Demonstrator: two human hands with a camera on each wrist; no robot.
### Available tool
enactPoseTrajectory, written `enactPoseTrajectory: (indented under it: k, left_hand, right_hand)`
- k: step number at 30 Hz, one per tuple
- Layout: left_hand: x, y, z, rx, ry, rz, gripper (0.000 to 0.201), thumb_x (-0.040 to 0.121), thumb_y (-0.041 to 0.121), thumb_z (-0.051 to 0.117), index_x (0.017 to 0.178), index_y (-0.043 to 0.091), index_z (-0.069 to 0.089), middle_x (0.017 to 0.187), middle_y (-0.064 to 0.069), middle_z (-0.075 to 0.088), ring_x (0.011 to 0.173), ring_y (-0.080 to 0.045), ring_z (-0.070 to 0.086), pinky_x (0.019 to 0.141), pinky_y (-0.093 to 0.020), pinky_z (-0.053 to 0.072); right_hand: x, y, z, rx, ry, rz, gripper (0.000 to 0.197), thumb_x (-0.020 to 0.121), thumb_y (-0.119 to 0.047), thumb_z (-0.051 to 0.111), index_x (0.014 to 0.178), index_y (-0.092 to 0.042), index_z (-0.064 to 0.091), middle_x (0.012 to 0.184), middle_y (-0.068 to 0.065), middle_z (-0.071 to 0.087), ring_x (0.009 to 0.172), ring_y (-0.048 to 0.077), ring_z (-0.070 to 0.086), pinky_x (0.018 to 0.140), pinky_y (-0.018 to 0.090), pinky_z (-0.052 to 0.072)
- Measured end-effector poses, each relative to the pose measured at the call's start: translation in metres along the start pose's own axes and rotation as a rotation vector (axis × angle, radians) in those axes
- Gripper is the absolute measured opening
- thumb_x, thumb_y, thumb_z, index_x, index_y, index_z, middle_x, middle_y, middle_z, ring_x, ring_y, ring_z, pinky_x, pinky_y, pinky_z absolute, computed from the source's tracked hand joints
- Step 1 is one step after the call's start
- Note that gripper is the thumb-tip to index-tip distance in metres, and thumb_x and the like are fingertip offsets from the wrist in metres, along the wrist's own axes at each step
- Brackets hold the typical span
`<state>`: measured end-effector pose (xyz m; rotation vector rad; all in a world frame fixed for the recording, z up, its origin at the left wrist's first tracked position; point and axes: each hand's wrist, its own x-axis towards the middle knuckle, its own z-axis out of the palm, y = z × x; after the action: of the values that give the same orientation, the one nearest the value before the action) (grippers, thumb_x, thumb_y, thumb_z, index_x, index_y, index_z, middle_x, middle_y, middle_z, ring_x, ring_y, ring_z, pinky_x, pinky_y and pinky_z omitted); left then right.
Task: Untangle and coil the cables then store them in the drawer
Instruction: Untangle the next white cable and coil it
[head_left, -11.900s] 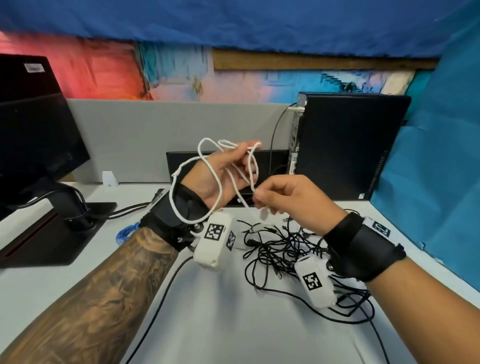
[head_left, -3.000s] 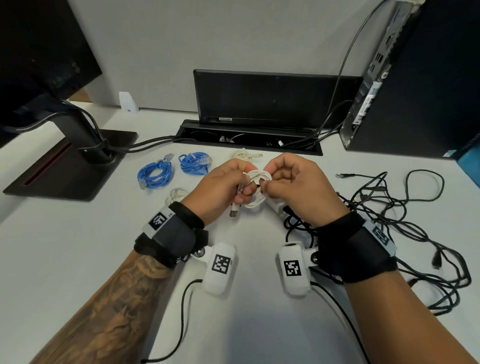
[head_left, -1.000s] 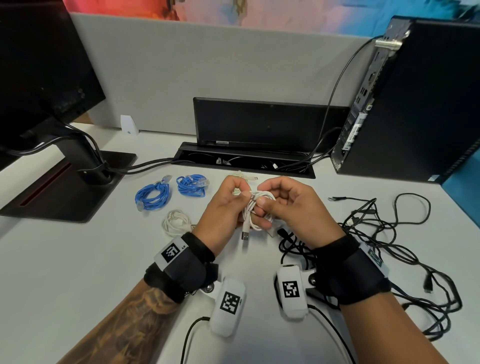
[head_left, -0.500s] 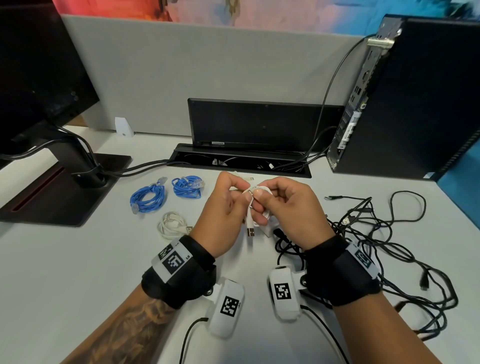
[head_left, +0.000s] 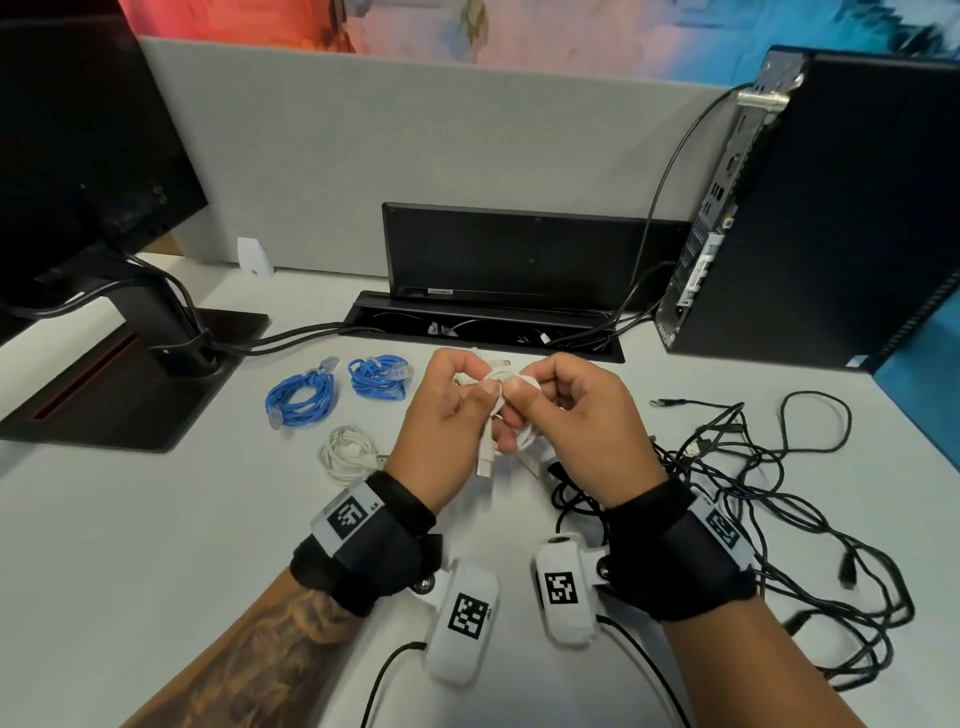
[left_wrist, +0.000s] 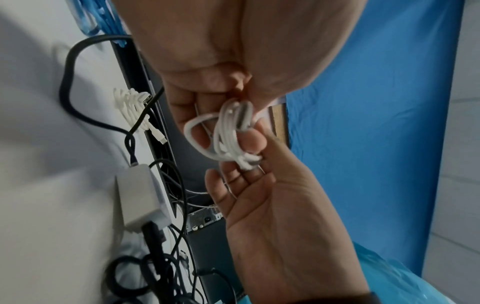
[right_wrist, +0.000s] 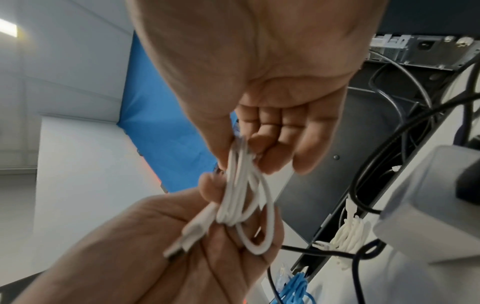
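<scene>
Both hands hold a small white cable coil (head_left: 503, 421) above the desk (head_left: 156, 519), at its middle. My left hand (head_left: 480, 388) pinches the bundle from the left. My right hand (head_left: 519, 387) pinches it from the right, thumb on top. The coil's USB plug (head_left: 484, 464) hangs below my left palm. The wrist views show the same white coil (left_wrist: 228, 131) (right_wrist: 244, 191) squeezed between the fingertips of both hands. Two blue coiled cables (head_left: 301, 400) (head_left: 379, 376) and a white coiled cable (head_left: 348, 452) lie to the left. A tangle of black cables (head_left: 753, 493) sprawls at the right. No drawer is in view.
A monitor stand (head_left: 130, 384) fills the left. An open cable slot (head_left: 483, 332) runs along the back, in front of a grey partition (head_left: 415, 156). A black computer tower (head_left: 831, 208) stands at the back right. A grey adapter box (left_wrist: 140, 193) lies under my hands.
Twelve seconds ago the white cable hung in loose loops held high. It is now a tight small coil low over the desk. In the last second my hands barely moved.
</scene>
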<state>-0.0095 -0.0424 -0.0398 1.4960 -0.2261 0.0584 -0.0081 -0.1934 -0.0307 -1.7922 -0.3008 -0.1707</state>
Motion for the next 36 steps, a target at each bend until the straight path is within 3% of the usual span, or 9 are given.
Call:
enactPoseTrajectory:
  k: [4,9,13,16,19,23,27,31,36]
  left_hand:
    - [0.001,-0.001,-0.004,0.018,0.02,0.014,0.01,0.103,0.004,0.045,0.097,0.012,0.044,0.063,-0.012,0.063,0.051,-0.02,0.058,0.052,-0.029,0.047]
    - [0.001,-0.002,-0.004,0.068,-0.039,0.105,0.007,0.101,-0.002,0.047,0.097,0.003,0.046,0.078,-0.017,0.067,0.06,-0.021,0.064,0.061,-0.027,0.053]
    - [-0.003,-0.003,0.002,0.061,-0.036,0.151,0.004,0.099,-0.007,0.046,0.098,-0.004,0.048,0.077,-0.018,0.065,0.061,-0.017,0.063,0.062,-0.019,0.048]
    - [-0.002,-0.005,0.003,0.04,-0.059,0.098,0.005,0.103,0.001,0.044,0.102,0.006,0.044,0.075,-0.009,0.063,0.06,-0.018,0.058,0.067,-0.029,0.051]
    - [-0.002,-0.006,0.003,0.0,-0.059,0.029,0.005,0.104,0.006,0.042,0.105,0.011,0.042,0.07,-0.003,0.054,0.057,-0.013,0.046,0.058,-0.024,0.043]
    - [-0.001,-0.004,0.002,-0.009,-0.094,0.025,0.004,0.103,0.008,0.046,0.106,0.008,0.044,0.062,0.009,0.054,0.055,-0.005,0.048,0.056,-0.02,0.04]
    - [0.0,-0.009,-0.001,0.045,-0.187,0.023,0.017,0.094,0.022,0.057,0.105,0.016,0.045,0.08,0.0,0.063,0.072,-0.016,0.057,0.066,-0.033,0.046]
    - [0.003,-0.014,-0.003,0.102,-0.196,0.035,0.013,0.1,0.015,0.052,0.108,0.014,0.041,0.068,0.013,0.061,0.056,-0.004,0.047,0.057,-0.022,0.037]
    - [0.006,-0.007,-0.002,-0.003,-0.283,-0.057,0.033,0.098,0.03,0.047,0.113,0.001,0.052,0.065,0.015,0.049,0.059,-0.004,0.04,0.057,-0.018,0.035]
  right_hand:
    - [0.003,0.007,0.0,-0.103,-0.004,0.015,0.006,0.095,-0.017,0.066,0.094,-0.014,0.072,0.075,0.005,0.075,0.073,0.027,0.072,0.075,0.042,0.06]
    - [0.001,0.003,-0.004,-0.168,-0.02,0.054,0.015,0.1,-0.02,0.061,0.09,-0.015,0.071,0.068,-0.005,0.072,0.061,0.0,0.061,0.063,0.014,0.047]
    - [0.001,-0.002,-0.004,-0.187,-0.001,0.059,0.025,0.101,-0.028,0.059,0.082,-0.016,0.069,0.07,0.004,0.07,0.063,0.019,0.057,0.066,0.034,0.051]
    - [0.0,-0.006,-0.004,-0.128,-0.02,0.031,0.031,0.102,-0.03,0.058,0.082,-0.008,0.066,0.063,-0.002,0.072,0.062,0.021,0.062,0.066,0.032,0.051]
    - [0.0,-0.003,-0.006,-0.114,0.028,0.005,0.037,0.098,-0.036,0.063,0.077,-0.006,0.067,0.057,-0.009,0.063,0.055,0.011,0.052,0.058,0.026,0.046]
    - [0.001,-0.002,-0.005,-0.073,-0.009,-0.018,0.028,0.098,-0.04,0.064,0.081,-0.021,0.073,0.076,0.009,0.069,0.073,0.031,0.064,0.069,0.044,0.055]
    - [0.004,0.0,-0.009,-0.046,-0.006,0.002,0.021,0.099,-0.025,0.064,0.083,-0.019,0.076,0.08,-0.001,0.074,0.077,0.016,0.068,0.077,0.041,0.057]
    - [0.005,0.002,-0.014,-0.014,-0.047,-0.013,0.008,0.095,-0.019,0.07,0.091,-0.014,0.075,0.086,0.012,0.072,0.082,0.026,0.065,0.083,0.052,0.054]
    - [0.007,-0.001,-0.01,0.042,0.195,-0.027,0.013,0.097,-0.027,0.066,0.087,-0.018,0.066,0.083,0.004,0.066,0.079,0.021,0.06,0.081,0.05,0.054]
